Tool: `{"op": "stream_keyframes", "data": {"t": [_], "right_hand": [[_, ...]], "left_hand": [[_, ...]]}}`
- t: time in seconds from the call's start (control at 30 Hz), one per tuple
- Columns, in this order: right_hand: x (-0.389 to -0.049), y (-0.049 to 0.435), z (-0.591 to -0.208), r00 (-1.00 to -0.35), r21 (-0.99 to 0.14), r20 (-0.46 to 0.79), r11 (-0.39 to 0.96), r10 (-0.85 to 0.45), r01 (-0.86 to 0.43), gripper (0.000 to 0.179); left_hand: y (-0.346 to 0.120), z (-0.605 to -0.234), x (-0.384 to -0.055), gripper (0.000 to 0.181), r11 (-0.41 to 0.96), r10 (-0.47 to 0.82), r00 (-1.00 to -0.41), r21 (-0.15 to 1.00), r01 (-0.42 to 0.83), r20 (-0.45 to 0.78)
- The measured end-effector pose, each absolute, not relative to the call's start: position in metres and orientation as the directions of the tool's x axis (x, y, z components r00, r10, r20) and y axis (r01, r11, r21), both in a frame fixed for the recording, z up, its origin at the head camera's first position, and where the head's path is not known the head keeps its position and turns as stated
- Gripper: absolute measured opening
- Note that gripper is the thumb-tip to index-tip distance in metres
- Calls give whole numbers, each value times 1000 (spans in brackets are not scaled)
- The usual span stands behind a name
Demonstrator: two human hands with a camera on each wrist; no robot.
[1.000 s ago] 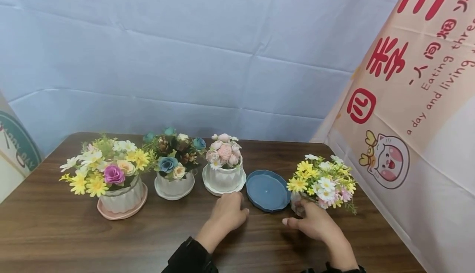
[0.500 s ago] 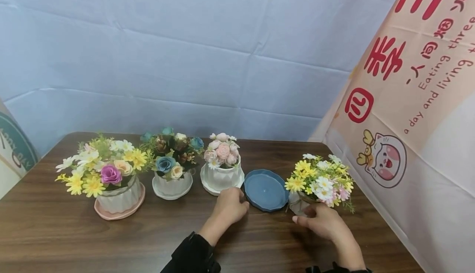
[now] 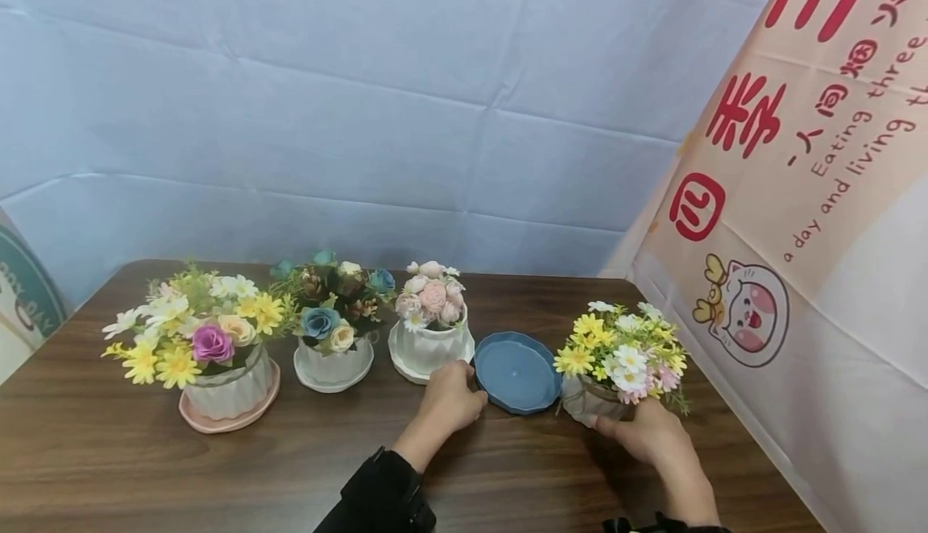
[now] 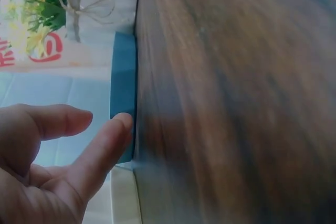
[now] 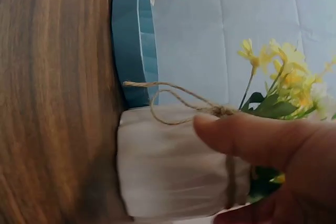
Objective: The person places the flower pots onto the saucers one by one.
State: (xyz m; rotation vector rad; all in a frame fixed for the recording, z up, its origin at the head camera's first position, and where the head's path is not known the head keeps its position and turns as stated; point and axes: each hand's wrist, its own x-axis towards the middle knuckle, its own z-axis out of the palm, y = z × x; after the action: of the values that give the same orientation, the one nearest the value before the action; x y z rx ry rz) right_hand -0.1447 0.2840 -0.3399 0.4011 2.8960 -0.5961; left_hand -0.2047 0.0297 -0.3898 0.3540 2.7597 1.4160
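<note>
My left hand (image 3: 451,402) is at the left side of a blue faceted saucer (image 3: 517,373). In the left wrist view one fingertip (image 4: 124,120) touches the saucer's outer wall; another finger stands apart from the rim. To the right of the saucer, my right hand (image 3: 648,434) holds a pale, cloth-like flowerpot (image 3: 589,401) tied with twine. The right thumb (image 5: 226,132) lies across the pot's side over the twine; the other fingers are mostly hidden behind it. Yellow, white and pink artificial flowers (image 3: 629,348) fill this pot, which stands on the table beside the saucer.
Left of the blue saucer, a white pot (image 3: 437,346) of pink flowers sits on a white saucer. Further left are a pot (image 3: 333,364) of blue roses on a white saucer and a larger pot (image 3: 230,388) on a pink saucer (image 3: 239,422). Cloth hangs behind the wooden table (image 3: 304,468).
My right thumb has come from beside the pot onto its front, and the hand has shifted right around it. My left hand has edged closer to the blue saucer. The view has shifted slightly.
</note>
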Motion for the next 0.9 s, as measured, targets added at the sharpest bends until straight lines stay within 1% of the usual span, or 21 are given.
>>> {"op": "stream_keyframes", "data": {"t": [0.1, 0.17, 0.33, 0.43, 0.57, 0.7, 0.9], "right_hand": [[-148, 288, -345, -968, -451, -154, 857, 200, 249, 80], [-149, 291, -349, -971, -489, -136, 839, 198, 239, 78], [-153, 294, -357, -968, -641, -142, 726, 207, 249, 84], [-155, 293, -360, -970, -747, -123, 624, 209, 230, 86], [-160, 294, -366, -974, -817, -75, 547, 213, 183, 91], [-162, 295, -371, -980, -849, -21, 515, 197, 122, 96], [-161, 296, -371, -978, -807, -38, 570, 207, 152, 95]], "left_hand": [[32, -390, -205, 35, 547, 211, -976, 820, 166, 56], [33, -390, -205, 36, 544, 209, -977, 825, 153, 43], [37, -388, -207, 36, 555, 205, -978, 819, 143, 32], [39, -387, -209, 24, 552, 204, -979, 824, 129, 17], [41, -388, -213, 16, 536, 209, -978, 835, 127, 15], [43, -388, -216, 16, 542, 217, -976, 830, 133, 15], [47, -388, -219, 16, 567, 186, -982, 816, 115, 10]]}}
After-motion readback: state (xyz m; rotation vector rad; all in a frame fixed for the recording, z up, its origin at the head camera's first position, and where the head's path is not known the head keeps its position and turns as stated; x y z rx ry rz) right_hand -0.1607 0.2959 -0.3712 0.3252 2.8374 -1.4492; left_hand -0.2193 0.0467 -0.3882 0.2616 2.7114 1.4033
